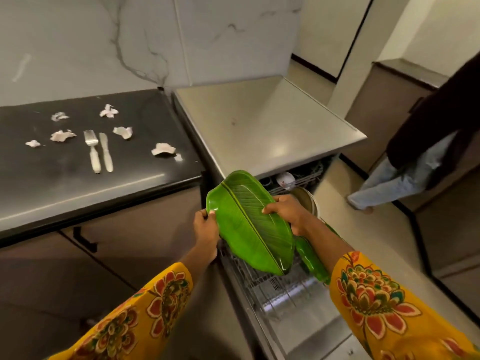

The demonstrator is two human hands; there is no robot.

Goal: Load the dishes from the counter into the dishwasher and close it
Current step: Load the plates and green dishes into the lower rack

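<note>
Green leaf-shaped plate [249, 222] tilted on edge over dishwasher's lower rack [275, 287]; second green plate [311, 261] racked just beside. Fork [91, 149], knife [106, 152] side by side on black counter [78, 185].

Head-worn view, angled steeply downward.

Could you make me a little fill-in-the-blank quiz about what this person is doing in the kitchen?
1. Both hands hold a leaf-shaped plate coloured ____.
2. The plate hangs over the open dishwasher's wire ____.
3. On the black counter, a fork lies beside a ____.
4. The left hand grips the plate's edge; the right hand grips the ____ edge.

Missing words: green; rack; knife; opposite
</note>
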